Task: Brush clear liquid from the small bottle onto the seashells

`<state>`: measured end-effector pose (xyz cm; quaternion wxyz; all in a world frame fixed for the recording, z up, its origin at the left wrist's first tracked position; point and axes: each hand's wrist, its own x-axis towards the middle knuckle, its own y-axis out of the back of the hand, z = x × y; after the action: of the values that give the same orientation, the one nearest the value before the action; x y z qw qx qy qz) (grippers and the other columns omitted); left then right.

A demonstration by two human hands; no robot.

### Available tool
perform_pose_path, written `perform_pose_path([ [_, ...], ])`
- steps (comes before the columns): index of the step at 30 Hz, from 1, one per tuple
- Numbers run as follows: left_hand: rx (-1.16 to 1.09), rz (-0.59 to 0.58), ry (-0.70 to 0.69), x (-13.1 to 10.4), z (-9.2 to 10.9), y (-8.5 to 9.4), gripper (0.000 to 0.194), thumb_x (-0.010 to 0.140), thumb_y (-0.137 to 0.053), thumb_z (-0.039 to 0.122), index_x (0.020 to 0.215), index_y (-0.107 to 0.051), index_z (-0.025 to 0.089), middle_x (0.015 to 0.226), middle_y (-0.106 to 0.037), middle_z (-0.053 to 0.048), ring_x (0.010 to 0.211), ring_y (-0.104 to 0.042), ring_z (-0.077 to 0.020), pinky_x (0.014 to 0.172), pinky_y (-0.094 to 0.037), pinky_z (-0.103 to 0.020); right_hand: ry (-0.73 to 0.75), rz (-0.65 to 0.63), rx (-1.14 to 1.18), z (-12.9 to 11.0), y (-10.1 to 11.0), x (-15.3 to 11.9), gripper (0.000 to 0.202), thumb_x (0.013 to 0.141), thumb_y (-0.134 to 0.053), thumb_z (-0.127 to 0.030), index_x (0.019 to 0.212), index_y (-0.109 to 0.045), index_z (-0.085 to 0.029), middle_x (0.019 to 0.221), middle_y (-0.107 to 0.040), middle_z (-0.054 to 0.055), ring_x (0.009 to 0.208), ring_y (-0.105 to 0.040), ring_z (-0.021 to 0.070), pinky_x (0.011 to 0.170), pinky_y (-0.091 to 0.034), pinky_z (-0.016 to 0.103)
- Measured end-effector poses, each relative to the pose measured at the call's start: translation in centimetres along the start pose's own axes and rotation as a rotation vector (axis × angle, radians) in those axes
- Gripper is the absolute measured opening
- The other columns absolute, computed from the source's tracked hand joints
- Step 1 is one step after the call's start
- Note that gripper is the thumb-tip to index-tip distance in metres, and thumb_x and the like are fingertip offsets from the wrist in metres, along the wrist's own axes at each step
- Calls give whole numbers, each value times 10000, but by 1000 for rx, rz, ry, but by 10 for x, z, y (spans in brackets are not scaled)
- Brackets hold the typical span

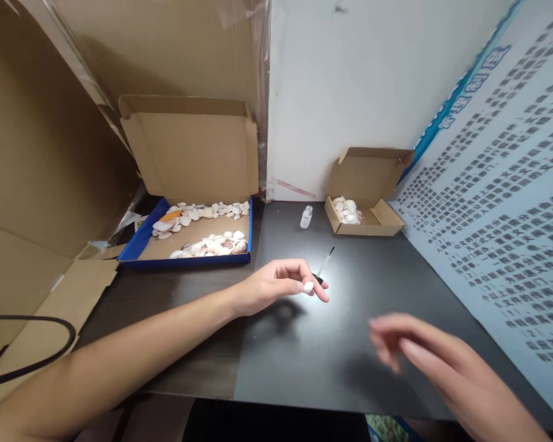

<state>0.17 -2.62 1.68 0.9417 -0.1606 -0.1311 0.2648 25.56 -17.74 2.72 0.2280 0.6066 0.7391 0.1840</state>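
Observation:
My left hand [281, 283] pinches a small white seashell [308, 287] between thumb and fingertip over the middle of the table. Just beyond those fingers is a brush with a black cap [319, 279], its thin stem slanting up to a dark tip. The fingers partly hide the cap, and I cannot tell whether they touch it. Low over the right side of the table is my right hand [424, 344], blurred, with thumb and fingers apart and nothing visible in them. Farther back stands a small clear glass bottle [306, 217] without a cap.
At the back left, an open blue-edged cardboard box [184, 263] holds many shells in two groups. A smaller open carton [368, 230] with white shells stands at the back right. Cardboard walls the left, and a printed poster [502, 184] the right. A black cable [50, 318] loops at the left.

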Motion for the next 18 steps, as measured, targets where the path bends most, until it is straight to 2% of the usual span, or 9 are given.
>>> perform_pose_path([
  [1,14,-5,-7,0,3,-4,108,858,-658,262,817,-616,171,937,-762,-115,1112,-634,-261,1069,-342,-459,14,86,3,-8,3,21,291,983,-500,-436,1174,-665,-290,1061,-693,70,992,-658,250,901,-539,400],
  [2,23,-12,-6,0,6,-8,123,859,-661,281,819,-615,174,938,-761,-115,1096,-636,-260,1054,-352,-453,57,106,11,-16,4,42,343,957,-538,-445,1241,-632,-278,1135,-675,78,1023,-645,255,922,-526,409],
  [3,30,-19,-1,0,10,-12,144,857,-666,303,818,-614,176,935,-759,-114,1061,-643,-256,1032,-364,-443,101,67,35,-22,4,60,380,943,-550,-442,1275,-614,-268,1200,-653,87,1050,-637,258,919,-526,408],
  [6,32,-21,0,1,17,-17,199,835,-691,353,792,-610,177,901,-756,-109,943,-648,-232,961,-391,-400,266,-96,74,-31,1,101,332,903,-589,-400,1181,-679,-241,1148,-669,88,1002,-643,251,864,-533,391],
  [9,1,18,-26,2,21,-16,206,801,-716,348,768,-610,175,868,-755,-106,909,-630,-219,923,-391,-367,312,-174,195,-31,-1,118,284,907,-594,-390,1111,-710,-230,1098,-696,79,971,-647,241,850,-529,387],
  [15,-85,91,-68,6,18,-4,119,791,-696,257,772,-629,160,846,-753,-101,889,-632,-199,943,-397,-358,362,-55,280,-35,-13,135,246,878,-647,-415,951,-731,-195,1002,-711,78,909,-664,228,807,-548,361],
  [18,-141,130,-53,6,17,2,104,794,-691,241,783,-630,157,891,-751,-105,935,-644,-207,967,-414,-382,366,13,234,-34,-18,142,232,898,-622,-382,981,-705,-182,983,-723,83,899,-681,222,787,-564,346],
])
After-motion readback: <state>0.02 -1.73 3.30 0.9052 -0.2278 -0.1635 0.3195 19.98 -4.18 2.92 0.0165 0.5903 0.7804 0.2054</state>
